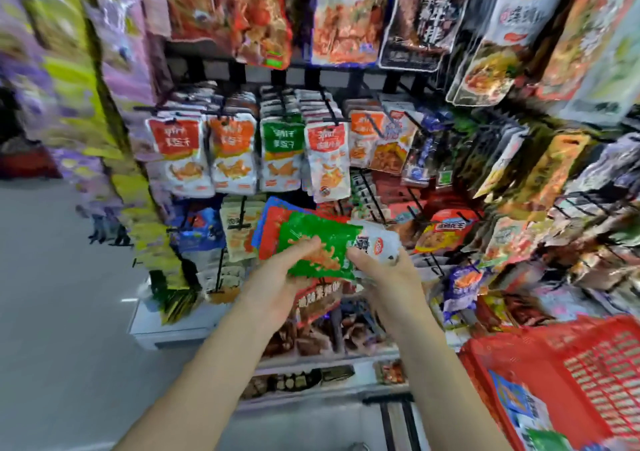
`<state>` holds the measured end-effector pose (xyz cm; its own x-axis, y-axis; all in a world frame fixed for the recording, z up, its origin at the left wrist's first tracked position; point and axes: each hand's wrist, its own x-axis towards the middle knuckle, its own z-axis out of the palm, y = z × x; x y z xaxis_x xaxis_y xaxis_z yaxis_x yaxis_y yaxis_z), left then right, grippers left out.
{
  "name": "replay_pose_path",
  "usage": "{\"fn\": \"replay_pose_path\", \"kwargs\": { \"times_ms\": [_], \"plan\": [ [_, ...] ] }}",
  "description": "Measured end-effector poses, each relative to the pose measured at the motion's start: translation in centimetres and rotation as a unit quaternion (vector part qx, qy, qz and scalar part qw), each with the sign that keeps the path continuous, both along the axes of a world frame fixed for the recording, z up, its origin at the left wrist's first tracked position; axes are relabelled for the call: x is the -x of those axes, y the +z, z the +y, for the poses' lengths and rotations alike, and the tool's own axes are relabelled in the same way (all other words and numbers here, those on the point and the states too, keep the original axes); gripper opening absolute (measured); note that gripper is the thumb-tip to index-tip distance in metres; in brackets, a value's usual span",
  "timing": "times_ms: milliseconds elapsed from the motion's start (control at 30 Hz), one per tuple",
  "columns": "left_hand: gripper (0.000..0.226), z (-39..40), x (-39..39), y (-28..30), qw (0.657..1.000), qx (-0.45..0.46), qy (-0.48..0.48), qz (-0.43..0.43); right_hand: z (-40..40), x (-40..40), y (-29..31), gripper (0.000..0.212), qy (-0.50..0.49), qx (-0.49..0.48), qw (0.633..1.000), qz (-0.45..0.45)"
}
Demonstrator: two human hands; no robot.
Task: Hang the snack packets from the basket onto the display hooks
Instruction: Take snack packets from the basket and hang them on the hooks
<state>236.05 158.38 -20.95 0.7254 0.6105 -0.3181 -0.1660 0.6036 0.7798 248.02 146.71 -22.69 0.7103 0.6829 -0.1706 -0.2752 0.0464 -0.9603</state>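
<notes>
A fanned stack of snack packets point(311, 239), green on top with red and blue ones behind it, is held in front of the display rack. My left hand point(277, 277) grips the stack from the left, thumb on the green packet. My right hand point(384, 270) pinches the white top end of the packets at the right. The red plastic basket point(568, 353) stands at the lower right with a few packets in it. Black display hooks point(330, 111) carry rows of red, orange and green packets just above my hands.
Larger bags hang along the top and right of the rack. A low white shelf point(166, 326) with dark wrapped snacks runs under my hands. Grey floor lies at the left. The picture is blurred at its edges.
</notes>
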Motion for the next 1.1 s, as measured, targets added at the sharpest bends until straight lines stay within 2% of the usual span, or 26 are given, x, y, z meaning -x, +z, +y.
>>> {"fn": "replay_pose_path", "kwargs": {
  "times_ms": [67, 167, 267, 333, 400, 433, 467, 500, 533, 567, 633, 667, 733, 767, 800, 867, 967, 1033, 1100],
  "plan": [
    [0.017, 0.7, 1.8, -0.5, 1.0, -0.02, 0.013, -0.005, 0.2, 0.8, 1.3, 0.09, 0.027, 0.028, 0.998, -0.039],
    [0.045, 2.2, 3.9, -0.8, 0.993, -0.107, 0.039, -0.021, 0.2, 1.1, 2.1, 0.119, 0.025, 0.082, 0.993, -0.086],
    [0.063, 4.5, 6.1, 0.7, 0.975, -0.22, 0.01, 0.016, -0.1, 1.0, 3.7, 0.127, 0.033, 0.093, 0.986, -0.137],
    [0.071, 6.5, 7.1, 2.4, 0.923, -0.37, -0.065, 0.081, -0.3, 2.1, 6.0, 0.117, 0.048, 0.109, 0.974, -0.191],
    [0.067, 8.1, 7.8, 5.2, 0.832, -0.495, -0.2, 0.15, -0.4, 2.7, 8.6, 0.08, 0.082, 0.108, 0.962, -0.237],
    [0.064, 8.4, 7.9, 6.9, 0.783, -0.527, -0.278, 0.179, -0.2, 2.8, 9.8, 0.059, 0.12, 0.109, 0.952, -0.259],
    [0.059, 8.6, 7.8, 8.4, 0.743, -0.534, -0.352, 0.197, 0.2, 3.0, 11.1, 0.046, 0.157, 0.118, 0.936, -0.293],
    [0.054, 8.6, 7.4, 9.5, 0.72, -0.53, -0.399, 0.204, 0.7, 3.1, 12.1, 0.045, 0.182, 0.129, 0.919, -0.324],
    [0.051, 8.2, 7.0, 10.5, 0.713, -0.517, -0.423, 0.214, 1.3, 3.2, 13.2, 0.051, 0.19, 0.141, 0.904, -0.356],
    [0.053, 7.9, 6.6, 11.0, 0.724, -0.496, -0.429, 0.216, 2.0, 3.0, 14.0, 0.057, 0.196, 0.142, 0.895, -0.375],
    [0.078, 7.7, 6.2, 11.4, 0.79, -0.419, -0.403, 0.195, 3.1, 2.8, 15.9, 0.059, 0.205, 0.141, 0.878, -0.41],
    [0.079, 7.6, 5.9, 11.3, 0.819, -0.382, -0.396, 0.163, 3.4, 2.8, 16.8, 0.061, 0.204, 0.144, 0.865, -0.436],
    [0.044, 7.4, 5.6, 11.7, 0.868, -0.343, -0.347, 0.09, 3.9, 2.8, 18.1, 0.074, 0.16, 0.132, 0.86, -0.466],
    [0.031, 7.3, 5.2, 11.9, 0.889, -0.334, -0.307, 0.062, 4.3, 2.6, 18.2, 0.076, 0.128, 0.107, 0.871, -0.461],
    [0.029, 7.1, 4.9, 12.4, 0.907, -0.33, -0.259, 0.038, 4.6, 2.6, 18.3, 0.072, 0.095, 0.076, 0.884, -0.451],
    [0.028, 6.8, 4.2, 13.5, 0.925, -0.32, -0.203, -0.01, 5.6, 2.7, 18.3, 0.055, 0.049, 0.03, 0.908, -0.415],
    [0.03, 6.7, 2.6, 15.4, 0.942, -0.3, -0.144, -0.05, 7.0, 2.9, 18.7, 0.03, 0.02, -0.001, 0.911, -0.412],
    [0.04, 6.9, 1.7, 16.8, 0.946, -0.293, -0.119, -0.069, 7.6, 2.3, 19.8, 0.03, -0.019, -0.028, 0.906, -0.422],
    [0.069, 7.1, 0.7, 18.4, 0.94, -0.321, -0.088, -0.072, 8.0, 1.1, 21.4, 0.037, -0.058, -0.057, 0.899, -0.43]
  ]
}}
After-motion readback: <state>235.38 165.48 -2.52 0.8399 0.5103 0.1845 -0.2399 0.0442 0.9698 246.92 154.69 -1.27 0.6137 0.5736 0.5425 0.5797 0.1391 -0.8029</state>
